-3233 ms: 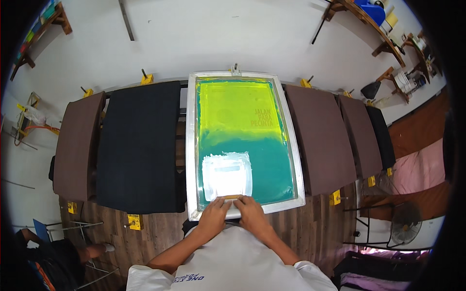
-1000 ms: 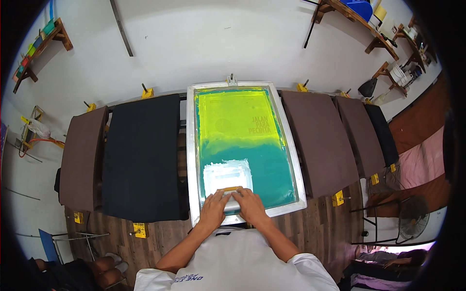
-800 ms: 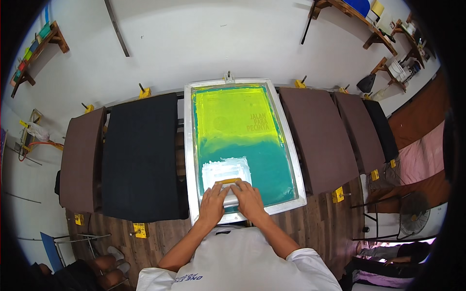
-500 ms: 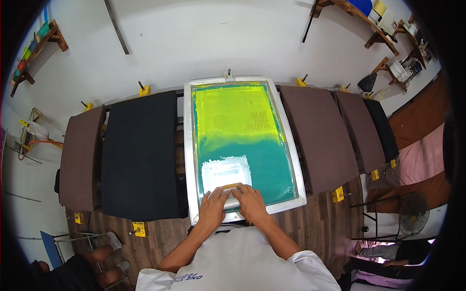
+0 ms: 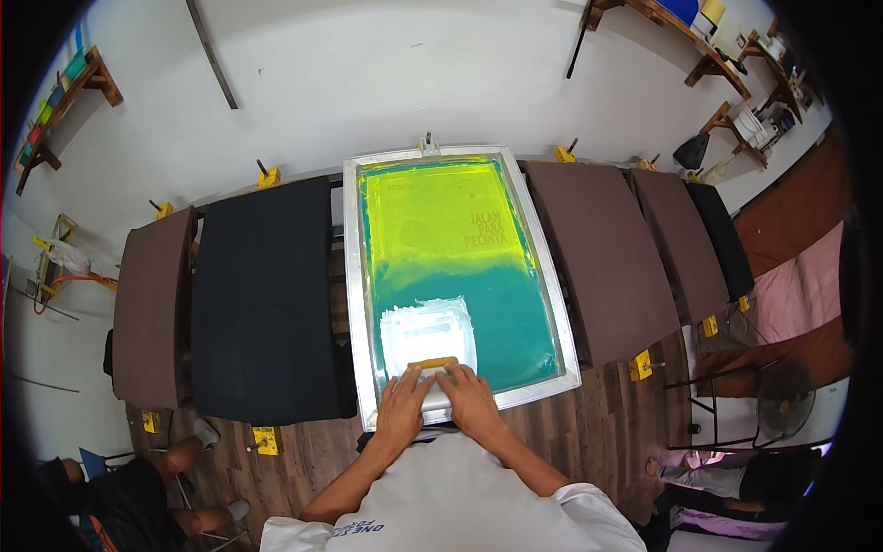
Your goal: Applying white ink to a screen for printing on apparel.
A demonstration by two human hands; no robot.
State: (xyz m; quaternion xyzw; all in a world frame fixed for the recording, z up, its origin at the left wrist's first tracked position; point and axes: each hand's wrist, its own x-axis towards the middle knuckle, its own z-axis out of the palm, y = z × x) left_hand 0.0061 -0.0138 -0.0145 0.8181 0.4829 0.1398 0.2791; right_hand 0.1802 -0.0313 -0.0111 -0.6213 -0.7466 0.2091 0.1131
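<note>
A silver-framed printing screen (image 5: 549, 276) lies in front of me, its mesh green with a yellow-green area over the far half. White ink (image 5: 400, 327) covers a roughly square patch at the near left of the mesh. At the near edge of that patch is a small squeegee (image 5: 432, 362) with a yellow blade and a pale handle, mostly hidden under my fingers. My left hand (image 5: 402, 405) holds its left side, and my right hand (image 5: 469, 397) its right side. Both hands are closed over the handle, thumbs close together.
Black cloth covers a board (image 5: 262, 304) to the left; brown cloth covers another board (image 5: 602, 267) to the right. Yellow clamps (image 5: 641, 365) stick out at board ends. A seated person's legs (image 5: 189, 488) show lower left; another person (image 5: 727, 478) is lower right, near a fan (image 5: 785, 405).
The squeegee has tipped and slid slightly toward me, so more of its yellow blade shows. My hands have drawn back a little with it. The person at lower left has shifted their legs.
</note>
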